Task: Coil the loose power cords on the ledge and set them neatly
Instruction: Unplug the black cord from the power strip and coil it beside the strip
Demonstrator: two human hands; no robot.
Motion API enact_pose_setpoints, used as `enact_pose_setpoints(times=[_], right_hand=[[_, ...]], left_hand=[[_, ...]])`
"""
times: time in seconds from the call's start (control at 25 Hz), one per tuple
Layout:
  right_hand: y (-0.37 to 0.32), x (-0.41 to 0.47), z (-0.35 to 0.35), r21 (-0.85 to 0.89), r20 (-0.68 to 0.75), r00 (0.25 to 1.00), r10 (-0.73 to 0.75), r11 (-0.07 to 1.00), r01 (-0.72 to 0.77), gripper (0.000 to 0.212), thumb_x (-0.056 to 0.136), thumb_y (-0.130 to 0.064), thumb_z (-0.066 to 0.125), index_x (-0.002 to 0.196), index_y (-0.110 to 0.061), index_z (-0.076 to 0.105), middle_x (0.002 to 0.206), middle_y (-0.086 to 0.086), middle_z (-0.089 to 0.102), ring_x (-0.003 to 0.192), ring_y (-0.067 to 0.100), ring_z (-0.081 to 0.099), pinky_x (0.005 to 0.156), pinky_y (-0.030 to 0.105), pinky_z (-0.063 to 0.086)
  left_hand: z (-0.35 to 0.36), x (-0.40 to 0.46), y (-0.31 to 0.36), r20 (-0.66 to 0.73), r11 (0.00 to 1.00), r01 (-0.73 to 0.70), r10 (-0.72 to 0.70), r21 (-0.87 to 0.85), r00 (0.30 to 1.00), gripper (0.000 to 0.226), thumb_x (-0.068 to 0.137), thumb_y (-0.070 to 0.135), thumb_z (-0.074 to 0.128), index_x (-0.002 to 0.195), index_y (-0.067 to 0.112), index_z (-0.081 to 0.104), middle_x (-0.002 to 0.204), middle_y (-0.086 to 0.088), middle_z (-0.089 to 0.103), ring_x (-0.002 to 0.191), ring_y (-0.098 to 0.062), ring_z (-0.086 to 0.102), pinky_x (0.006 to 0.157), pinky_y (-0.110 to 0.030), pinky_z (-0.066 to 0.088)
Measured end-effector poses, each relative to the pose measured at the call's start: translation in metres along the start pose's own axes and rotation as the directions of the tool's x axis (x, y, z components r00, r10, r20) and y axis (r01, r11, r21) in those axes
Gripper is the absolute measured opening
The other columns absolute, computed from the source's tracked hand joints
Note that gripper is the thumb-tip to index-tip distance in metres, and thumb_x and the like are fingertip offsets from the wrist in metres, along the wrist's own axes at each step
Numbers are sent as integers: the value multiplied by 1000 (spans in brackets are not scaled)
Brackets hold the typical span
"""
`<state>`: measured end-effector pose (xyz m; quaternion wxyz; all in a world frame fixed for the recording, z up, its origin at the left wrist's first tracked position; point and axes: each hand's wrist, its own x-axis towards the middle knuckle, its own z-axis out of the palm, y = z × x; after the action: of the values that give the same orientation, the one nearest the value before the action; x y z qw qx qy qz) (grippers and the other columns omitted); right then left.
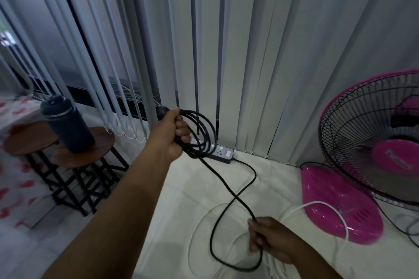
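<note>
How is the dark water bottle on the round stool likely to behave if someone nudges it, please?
The dark water bottle is tall and narrow, so it probably tips rather than slides. It stands near the round stool's edge, so it could fall. Its round body would likely roll afterwards.

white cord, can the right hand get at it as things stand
Probably not yet: the white cord lies just beside the right hand, nothing between them, but that hand grips the black cord.

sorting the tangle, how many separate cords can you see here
3: black cord held between both hands, white cord loose on the ledge, thin dark fan cord at right. More may be hidden.
</note>
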<state>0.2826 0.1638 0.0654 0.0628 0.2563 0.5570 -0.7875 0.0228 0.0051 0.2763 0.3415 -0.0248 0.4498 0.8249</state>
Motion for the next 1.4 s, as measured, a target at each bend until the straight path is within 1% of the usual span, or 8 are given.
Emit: enact_pose_setpoints(times=[0.12, 0.24, 0.4, 0.6, 0.8, 1.04, 1.2, 1.4], right_hand=[[13, -8, -35, 68, -176, 981, 76, 996, -65, 39, 73, -40, 73, 65, -6, 54, 46, 7, 34, 43, 18, 41, 50, 29, 45], [-27, 4, -42, 97, -408, 913, 26, 995, 15, 37, 92, -34, 60, 78, 0, 62, 41, -1, 27, 33, 12, 24, 40, 23, 34], [-114, 13, -9, 242, -409, 902, -140, 936, 255, 29, 98, -14, 43, 111, 4, 62, 48, -1, 37, 36, 9, 27, 39, 24, 27], [-153, 6, 44, -335, -187, 806, -562, 808, 485, 22, 92, -19, 63, 111, -24, 73, 64, -8, 56, 53, 10, 49, 55, 24, 44], [-131, 8, 67, -671, -38, 649, -760, 501, 547, 13, 87, -16, 66, 95, -18, 77, 78, -4, 69, 69, 12, 65, 66, 20, 49], [-83, 31, 47, -591, -28, 817, -577, 669, 452, 40, 88, -52, 48, 67, -19, 58, 53, 0, 60, 49, 8, 60, 56, 25, 49], [-33, 58, 3, -627, 20, 934, -356, 723, 289, 41, 97, -40, 45, 62, -21, 54, 58, -3, 55, 57, 6, 52, 67, 35, 47], [-28, 106, -39, -884, 44, 989, -143, 455, 105, 50, 90, -60, 33, 67, -22, 55, 68, -3, 64, 68, 11, 60, 74, 33, 49]], left_hand=[[-5, 3, 13, -21, 995, -60, 62, 76, 998, 32, 95, 31, 53, 66, 20, 45, 43, 10, 38, 32, -4, 31, 32, -16, 26], [-1, 4, -9, -35, 969, -22, 32, 244, 999, 29, 95, 28, 53, 68, 19, 47, 43, 8, 39, 33, -6, 31, 33, -16, 27], [11, 9, -47, -69, 924, 59, -35, 377, 997, 28, 94, 32, 57, 71, 16, 53, 44, 7, 42, 35, -7, 33, 36, -17, 28], [27, 13, -86, -95, 905, 82, -47, 417, 994, 34, 89, 44, 63, 74, 14, 56, 49, 4, 43, 37, -9, 35, 36, -20, 30], [32, 13, -110, -93, 904, 1, 43, 427, 995, 37, 78, 46, 74, 73, 11, 64, 58, -2, 60, 43, -13, 52, 38, -21, 37], [26, 33, -103, -146, 947, 9, 40, 320, 989, 20, 88, 29, 67, 88, 10, 63, 57, 0, 56, 49, -13, 61, 55, -31, 55], [7, 63, -46, -137, 968, 39, -4, 250, 991, 24, 81, 33, 73, 90, 14, 60, 48, 8, 50, 38, -4, 43, 38, -21, 42], [-20, 102, 13, -108, 974, 40, -16, 223, 994, 40, 78, 55, 66, 64, 21, 50, 43, 11, 39, 34, -3, 33, 33, -18, 29]])
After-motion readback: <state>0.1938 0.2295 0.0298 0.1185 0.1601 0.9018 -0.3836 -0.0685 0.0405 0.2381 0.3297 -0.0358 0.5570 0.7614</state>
